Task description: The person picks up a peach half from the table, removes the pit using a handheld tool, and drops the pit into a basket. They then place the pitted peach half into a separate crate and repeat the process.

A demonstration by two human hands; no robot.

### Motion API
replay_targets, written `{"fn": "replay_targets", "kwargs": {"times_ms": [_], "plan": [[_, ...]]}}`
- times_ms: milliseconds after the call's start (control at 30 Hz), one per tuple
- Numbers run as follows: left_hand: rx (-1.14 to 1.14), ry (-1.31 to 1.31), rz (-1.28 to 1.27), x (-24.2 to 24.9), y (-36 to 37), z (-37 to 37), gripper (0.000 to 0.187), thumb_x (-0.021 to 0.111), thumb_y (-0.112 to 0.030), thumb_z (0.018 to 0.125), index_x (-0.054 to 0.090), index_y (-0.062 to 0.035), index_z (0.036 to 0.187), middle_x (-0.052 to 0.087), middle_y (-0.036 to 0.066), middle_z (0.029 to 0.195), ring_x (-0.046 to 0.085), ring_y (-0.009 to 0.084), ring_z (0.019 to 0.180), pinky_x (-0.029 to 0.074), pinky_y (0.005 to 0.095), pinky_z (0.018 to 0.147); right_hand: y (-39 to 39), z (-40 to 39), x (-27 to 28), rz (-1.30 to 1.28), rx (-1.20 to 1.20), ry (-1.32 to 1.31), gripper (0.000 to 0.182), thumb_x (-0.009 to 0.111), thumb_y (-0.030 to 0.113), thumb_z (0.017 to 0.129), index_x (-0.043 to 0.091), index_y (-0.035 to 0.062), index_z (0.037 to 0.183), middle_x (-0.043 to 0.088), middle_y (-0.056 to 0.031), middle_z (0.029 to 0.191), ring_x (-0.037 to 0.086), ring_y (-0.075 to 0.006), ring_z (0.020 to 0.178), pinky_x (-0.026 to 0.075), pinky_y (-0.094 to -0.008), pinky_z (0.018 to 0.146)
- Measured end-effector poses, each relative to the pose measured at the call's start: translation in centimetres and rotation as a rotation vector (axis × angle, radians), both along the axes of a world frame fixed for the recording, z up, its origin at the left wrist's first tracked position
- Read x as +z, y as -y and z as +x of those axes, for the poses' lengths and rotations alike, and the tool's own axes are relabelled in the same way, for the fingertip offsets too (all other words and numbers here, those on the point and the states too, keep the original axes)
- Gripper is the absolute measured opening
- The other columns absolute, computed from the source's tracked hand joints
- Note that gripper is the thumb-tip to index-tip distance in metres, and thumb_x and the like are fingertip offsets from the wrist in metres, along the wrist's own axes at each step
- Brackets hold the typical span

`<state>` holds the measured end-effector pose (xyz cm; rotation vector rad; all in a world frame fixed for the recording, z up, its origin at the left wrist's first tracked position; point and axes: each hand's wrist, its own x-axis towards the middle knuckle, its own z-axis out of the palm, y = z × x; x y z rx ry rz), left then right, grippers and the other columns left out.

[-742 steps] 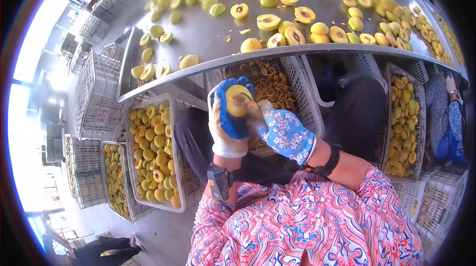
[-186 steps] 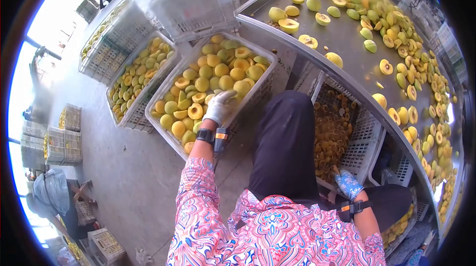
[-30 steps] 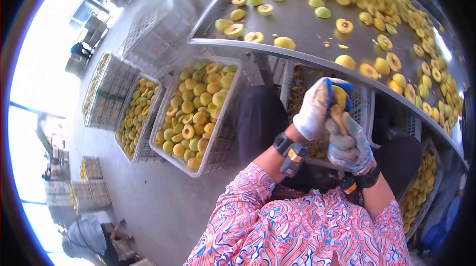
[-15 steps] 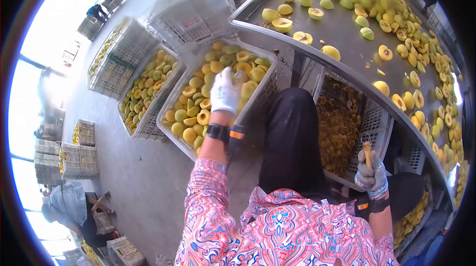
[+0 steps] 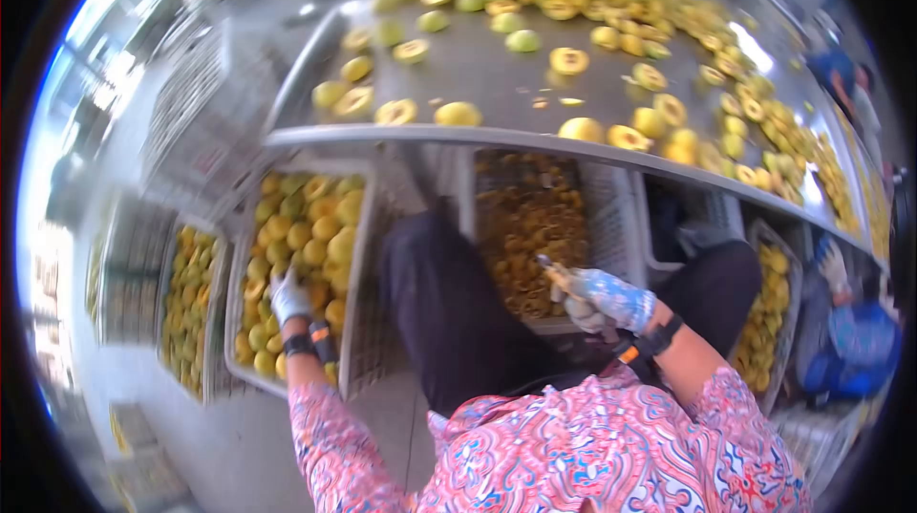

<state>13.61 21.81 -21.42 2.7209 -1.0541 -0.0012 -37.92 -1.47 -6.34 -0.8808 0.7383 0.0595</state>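
Note:
My left hand point(image 5: 289, 300), in a white glove, reaches into a plastic crate point(image 5: 355, 298) of yellow peaches point(image 5: 308, 244), some of them halved. Its fingers look stretched out and touch the fruit; motion blur softens them. In front of my lap, my right hand point(image 5: 611, 300), in a patterned glove, is closed around a small wooden-handled tool point(image 5: 554, 273). The tool's short dark tip points up and left, over a crate point(image 5: 611, 226) of brown, pit-like pieces point(image 5: 530, 226). My fingers hide part of the tool.
A metal table point(image 5: 478, 83) spans the front, with many cut peach halves point(image 5: 569, 61) on it. More fruit crates point(image 5: 189, 308) stand at left, and another crate point(image 5: 764, 322) stands right of my knee. A co-worker's gloved hand point(image 5: 833, 265) shows at far right.
My view has turned to the right. My left hand remains at the peach crate, its fingers now lower among the fruit. My right hand has swung inward with the tool, pointing it leftward.

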Motion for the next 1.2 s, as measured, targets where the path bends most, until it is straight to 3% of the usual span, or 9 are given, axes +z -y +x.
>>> {"fn": "replay_targets", "kwargs": {"times_ms": [100,133,233,467,700,833,967,1100,1200], "plan": [[0.076,0.209,0.032,5.5,3.2,-3.5,0.043,0.069,-0.027,0.082,0.061,-0.0075,0.120,0.055,0.021,0.117,0.053,0.0407,0.108,0.044,0.0455,0.093,0.9,-1.0,-2.3,-0.449,0.090,-0.181,0.035,0.048,0.038,0.098,0.054,0.0037,0.103,0.052,-0.0019,0.065,0.051,-0.0136,0.052,0.041,-0.0287,0.047],[-0.009,0.259,-0.136,6.5,5.0,-3.8,0.042,0.068,-0.025,0.083,0.061,-0.0065,0.120,0.056,0.021,0.116,0.054,0.0395,0.107,0.045,0.0451,0.092,0.7,-2.6,-7.6,-1.378,0.265,-0.160,0.041,0.044,0.034,0.099,0.051,0.0016,0.123,0.061,-0.0190,0.095,0.064,-0.0313,0.081,0.050,-0.0414,0.069],[-0.332,0.226,-0.554,13.9,12.2,-9.0,0.036,0.065,-0.010,0.086,0.060,-0.0054,0.122,0.059,0.018,0.111,0.059,0.0320,0.099,0.049,0.0396,0.085,1.7,-5.3,-9.8,-1.512,0.923,-0.159,0.048,0.038,0.028,0.098,0.041,0.0020,0.138,0.052,-0.0291,0.124,0.058,-0.0432,0.107,0.046,-0.0457,0.091],[-1.058,-0.145,-0.532,22.6,33.2,-27.8,0.040,0.069,-0.009,0.077,0.063,-0.0080,0.116,0.064,0.012,0.108,0.061,0.0298,0.099,0.048,0.0360,0.088,2.0,-4.1,-7.3,-1.061,0.182,-0.304,0.055,0.047,0.042,0.096,0.049,-0.0031,0.127,0.061,-0.0305,0.109,0.057,-0.0456,0.104,0.045,-0.0475,0.087],[-1.318,-0.063,0.095,20.3,46.9,-42.6,0.043,0.070,-0.020,0.079,0.061,-0.0109,0.121,0.060,0.014,0.121,0.055,0.0322,0.115,0.045,0.0374,0.097,2.9,-5.9,-1.0,-0.321,-0.579,-0.004,0.036,0.052,0.038,0.097,0.050,0.0086,0.116,0.050,0.0023,0.064,0.045,-0.0059,0.046,0.036,-0.0233,0.041],[-1.324,-0.136,0.015,19.3,49.1,-42.9,0.046,0.070,-0.017,0.080,0.059,-0.0095,0.124,0.062,0.013,0.118,0.061,0.0312,0.107,0.049,0.0355,0.090,3.1,-7.2,0.6,-0.252,-0.769,0.098,0.027,0.053,0.035,0.097,0.050,0.0112,0.110,0.049,0.0047,0.064,0.043,-0.0038,0.045,0.033,-0.0210,0.039],[-0.955,-1.420,-0.189,23.0,43.7,-40.4,0.037,0.059,-0.018,0.090,0.058,-0.0014,0.123,0.064,0.006,0.109,0.060,0.0141,0.096,0.051,0.0266,0.078,4.0,-8.1,0.6,-0.514,-0.861,0.159,0.029,0.056,0.032,0.096,0.053,0.0075,0.111,0.052,0.0023,0.068,0.050,-0.0055,0.055,0.040,-0.0236,0.047],[-1.091,-1.320,-0.376,22.1,36.1,-38.3,0.036,0.053,-0.017,0.096,0.053,-0.0007,0.128,0.063,0.010,0.111,0.061,0.0155,0.098,0.050,0.0282,0.085,5.4,-7.0,2.3,-1.502,-0.822,0.091,0.032,0.059,0.027,0.093,0.054,0.0009,0.111,0.064,-0.0190,0.080,0.064,-0.0351,0.069,0.047,-0.0424,0.057],[-0.807,-1.890,-0.469,20.2,31.1,-38.0,0.050,0.045,-0.037,0.099,0.049,0.0035,0.129,0.062,0.016,0.111,0.062,0.0242,0.102,0.050,0.0344,0.090,4.1,-5.9,4.5,-1.370,-0.547,-0.089,0.034,0.059,0.027,0.093,0.053,-0.0024,0.108,0.063,-0.0264,0.084,0.061,-0.0438,0.076,0.046,-0.0506,0.060]]}}
